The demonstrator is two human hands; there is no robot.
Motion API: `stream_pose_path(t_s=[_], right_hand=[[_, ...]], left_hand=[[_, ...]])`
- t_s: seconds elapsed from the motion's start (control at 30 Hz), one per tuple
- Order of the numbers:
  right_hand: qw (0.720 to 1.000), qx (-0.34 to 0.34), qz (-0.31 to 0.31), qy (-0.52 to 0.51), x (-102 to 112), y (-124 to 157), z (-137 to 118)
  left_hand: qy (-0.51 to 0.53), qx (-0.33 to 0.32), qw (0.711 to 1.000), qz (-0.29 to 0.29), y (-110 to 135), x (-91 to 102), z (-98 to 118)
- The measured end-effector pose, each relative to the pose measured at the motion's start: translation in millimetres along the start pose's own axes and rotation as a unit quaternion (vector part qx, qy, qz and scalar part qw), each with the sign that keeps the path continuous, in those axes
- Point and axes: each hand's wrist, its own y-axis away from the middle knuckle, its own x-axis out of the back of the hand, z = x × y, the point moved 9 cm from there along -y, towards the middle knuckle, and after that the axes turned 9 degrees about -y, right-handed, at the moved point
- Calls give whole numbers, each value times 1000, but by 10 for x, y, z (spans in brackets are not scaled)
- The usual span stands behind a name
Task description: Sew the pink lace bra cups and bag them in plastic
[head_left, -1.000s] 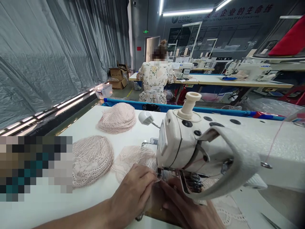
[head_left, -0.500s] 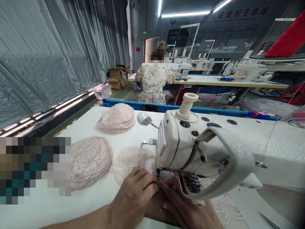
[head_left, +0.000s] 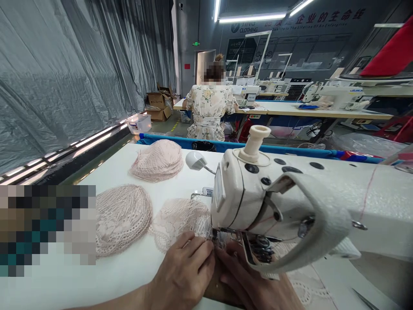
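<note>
A pale pink lace piece [head_left: 179, 217] lies under the needle end of a white sewing machine [head_left: 229, 193]. My left hand [head_left: 187, 269] is closed on the lace's near edge, fingers curled just left of the presser foot. To the right, my right hand [head_left: 254, 277] has its fingers bunched at the lace beside the foot, partly covered by the machine's front parts and curved guard. The exact pinch of both hands is hidden. More lace with a scalloped edge [head_left: 311, 290] spreads out beyond my right wrist.
Two stacks of lace cups, a nearer one [head_left: 124, 219] and a farther one [head_left: 158, 159], rest on the white table [head_left: 112, 284]. Tweezer-like metal tips [head_left: 366, 299] lie at the lower right. A co-worker [head_left: 209, 107] sits ahead, back turned, at another sewing table.
My left hand has shifted slightly toward me and to the right beside the presser foot. My right hand stays nearly in place. The lace stacks have not moved.
</note>
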Motion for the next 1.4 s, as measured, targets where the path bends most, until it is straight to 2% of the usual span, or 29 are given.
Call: stream_pose_path(t_s=[0.2,0.43,0.73,1.4], right_hand=[[1000,13,14,15,59,-29,-38],[999,8,30,-24,165,-18,20],[999,-4,24,-31,77,13,68],[997,-31,-11,-67,42,19,102]], left_hand=[[-3,-6,1000,6,-2,11,4],[-9,-1,1000,-3,17,-1,18],[13,-7,1000,-11,24,1,18],[20,-18,1000,-13,46,-27,24]])
